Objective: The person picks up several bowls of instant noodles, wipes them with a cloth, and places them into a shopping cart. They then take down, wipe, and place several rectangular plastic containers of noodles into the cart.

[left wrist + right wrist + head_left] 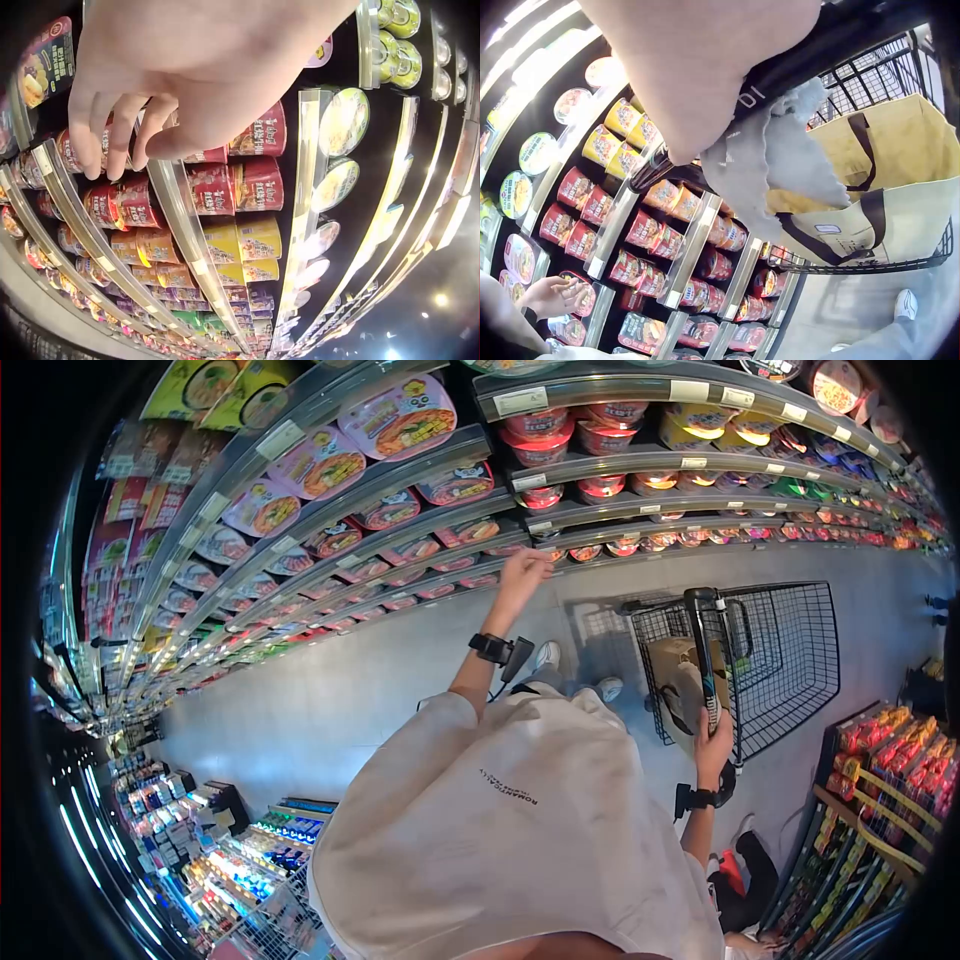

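My left hand [525, 573] reaches toward the noodle shelves, its fingers loosely bent and holding nothing. In the left wrist view, that hand overlaps red instant-noodle cups [257, 184] stacked on a shelf. My right hand [713, 745] grips the handle [704, 635] of a black wire shopping cart [790, 660]. A cream tote bag [900, 214] with dark straps sits in the cart. Grey cloth [742, 169] hangs by the handle, next to the right hand [697, 67].
Shelves of bowl noodles [400, 420] curve along the front and left, with price-tag rails. Behind on the right stands a rack of red snack packets [905, 750]. Another person's dark-clothed leg [757, 875] shows near it. Grey floor [300, 705] runs along the aisle.
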